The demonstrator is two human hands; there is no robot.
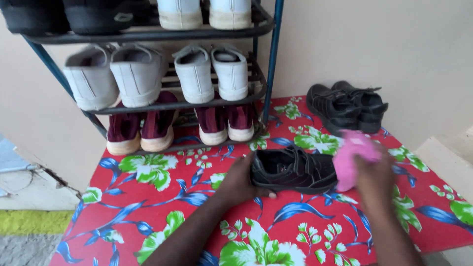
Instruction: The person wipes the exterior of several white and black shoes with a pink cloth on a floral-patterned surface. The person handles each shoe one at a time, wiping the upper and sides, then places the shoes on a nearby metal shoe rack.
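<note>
My left hand (239,181) grips the heel end of a black shoe (293,170) that lies on its side above a red floral mat (162,207). My right hand (374,175) holds a pink cloth (351,156) pressed against the toe end of that shoe. Both forearms reach in from the bottom of the head view.
A metal shoe rack (268,64) stands at the back left with white sneakers (157,74), maroon sneakers (180,125) and dark shoes on its shelves. A pair of black shoes (347,106) sits on the mat by the beige wall. A step edge (446,157) lies to the right.
</note>
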